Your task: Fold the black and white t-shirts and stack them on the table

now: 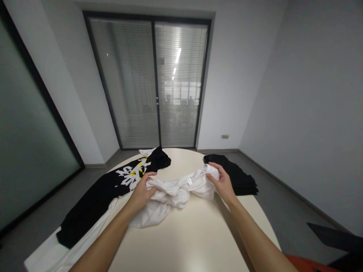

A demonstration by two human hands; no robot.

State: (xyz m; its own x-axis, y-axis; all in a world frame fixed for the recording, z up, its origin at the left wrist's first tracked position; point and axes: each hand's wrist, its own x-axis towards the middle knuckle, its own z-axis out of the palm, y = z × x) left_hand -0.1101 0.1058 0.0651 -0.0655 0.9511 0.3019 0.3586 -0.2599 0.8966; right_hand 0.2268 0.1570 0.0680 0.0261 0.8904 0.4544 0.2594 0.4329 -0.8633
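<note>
A crumpled white garment (178, 190) with a small white label stretches between my two hands over the middle of the table. My left hand (144, 190) grips its left end, with the thumb in front and the fingers behind. At the other end, my right hand (222, 181) pinches the fabric near the label. Part of the cloth hangs down on the left and rests on the tabletop. Whether it is a shirt or something else, I cannot tell.
The light table (181, 238) has a rounded far edge. Left lies a black garment (93, 204) with a white and yellow print, over white cloth (48, 251). Folded black clothes (238, 175) are stacked at the right edge. An orange and black object (306, 262) shows at lower right.
</note>
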